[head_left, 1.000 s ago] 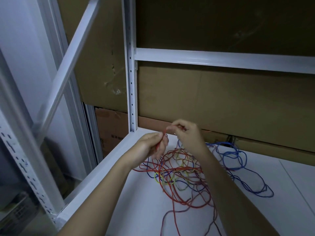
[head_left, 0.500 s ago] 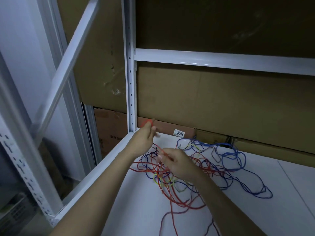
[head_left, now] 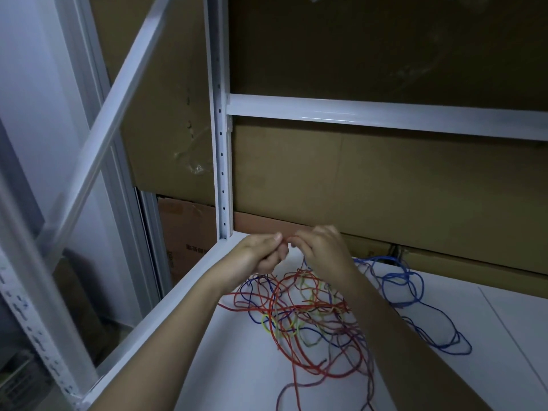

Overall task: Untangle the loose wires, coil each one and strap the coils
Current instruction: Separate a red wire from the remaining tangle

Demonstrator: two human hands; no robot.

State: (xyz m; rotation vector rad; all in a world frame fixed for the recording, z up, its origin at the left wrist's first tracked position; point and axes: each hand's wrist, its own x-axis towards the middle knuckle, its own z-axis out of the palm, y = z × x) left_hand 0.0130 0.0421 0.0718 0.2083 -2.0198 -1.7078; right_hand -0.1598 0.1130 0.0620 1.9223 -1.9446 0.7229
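A tangle of loose wires lies on the white shelf: red wire in the middle, a yellow-green wire among it, blue wire spread to the right. My left hand and my right hand are raised close together above the far edge of the tangle. Both pinch the red wire between fingertips, which almost touch. Red strands hang from the hands down into the pile.
White metal rack posts and a cross beam frame the shelf. Brown cardboard boxes stand behind it. A diagonal brace runs at the left, beyond the shelf's left edge.
Half a second ago my hands were apart, the right one low in the tangle. The right hand has come back up to meet the left, both on the red wire.
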